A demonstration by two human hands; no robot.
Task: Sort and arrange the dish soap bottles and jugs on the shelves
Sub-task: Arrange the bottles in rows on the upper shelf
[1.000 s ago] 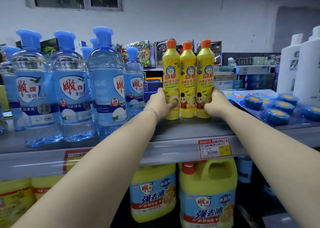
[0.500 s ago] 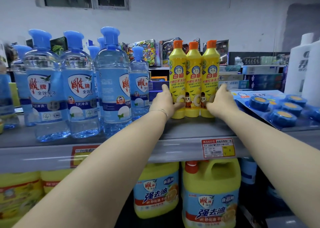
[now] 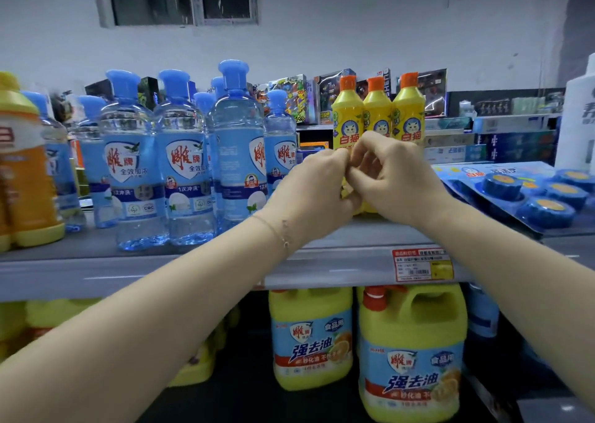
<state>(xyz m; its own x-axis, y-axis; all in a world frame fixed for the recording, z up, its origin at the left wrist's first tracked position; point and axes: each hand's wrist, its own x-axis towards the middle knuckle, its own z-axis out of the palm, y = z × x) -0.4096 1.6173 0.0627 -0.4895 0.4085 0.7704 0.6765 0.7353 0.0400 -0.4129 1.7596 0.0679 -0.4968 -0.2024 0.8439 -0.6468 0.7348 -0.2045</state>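
- While both hands sit raised in front of the upper shelf (image 3: 193, 271), I see the left hand (image 3: 314, 190) and the right hand (image 3: 394, 178) drawn together, fingertips touching each other, fingers curled.
- Whether they pinch anything between them I cannot tell; neither one is wrapped around a bottle.
- Just behind the hands stand three yellow bottles (image 3: 378, 116) with orange caps, upright and pressed side by side; their lower halves are hidden by my knuckles.
- On the left wrist hangs a thin bracelet (image 3: 283, 236).
- Left of the left hand, a cluster of clear blue bottles (image 3: 183, 165) with blue caps stands upright on the same shelf, and further left an orange-and-yellow bottle (image 3: 25, 178), blurred at the frame edge.
- Right of the right hand lie blue blister packs (image 3: 528, 194) of round pucks, tilted, with a white bottle (image 3: 579, 116) beyond them.
- Below the hands, a price tag (image 3: 421, 265) is fixed to the shelf lip, and under it stand yellow jugs (image 3: 409, 351) with blue labels.
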